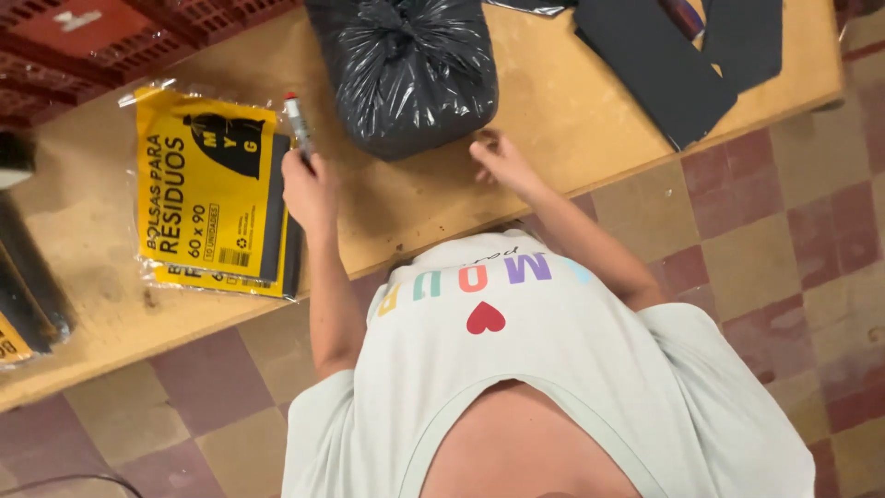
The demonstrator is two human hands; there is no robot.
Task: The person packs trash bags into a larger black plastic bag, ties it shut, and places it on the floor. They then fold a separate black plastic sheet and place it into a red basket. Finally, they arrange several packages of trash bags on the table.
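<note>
Checkered floor tiles in dull red and tan lay under a wooden bench (553, 101) that ran slantwise across the head view; person stood close against its near edge, pale printed shirt filling the lower frame

Left hand (310, 189) was closed around a marker (299, 127), fingers wrapped about the lower barrel, red-capped end pointing up and away from the body; cap appeared on, so the pen was held ready rather than writing; hand hovered at the right edge of a yellow packet of folded bags (210, 189) in clear wrap, which lay flat on the bench near the front edge, within easy reach of that arm

Right hand (498, 159) was loosely curled, fingertips bent toward the bench, holding nothing; it sat just beside the lower right foot of a filled black bag (406, 69), tied at the top and standing on the bench between the two hands; whether the fingertips touched the plastic could not be told; position looked like steadying

Flat black sheets (668, 65) lay spread at the far right of the bench, well apart from both hands; dark rolled stock (28, 277) rested at the left edge; red plastic crate (111, 37) stood behind the bench, upper left
</note>
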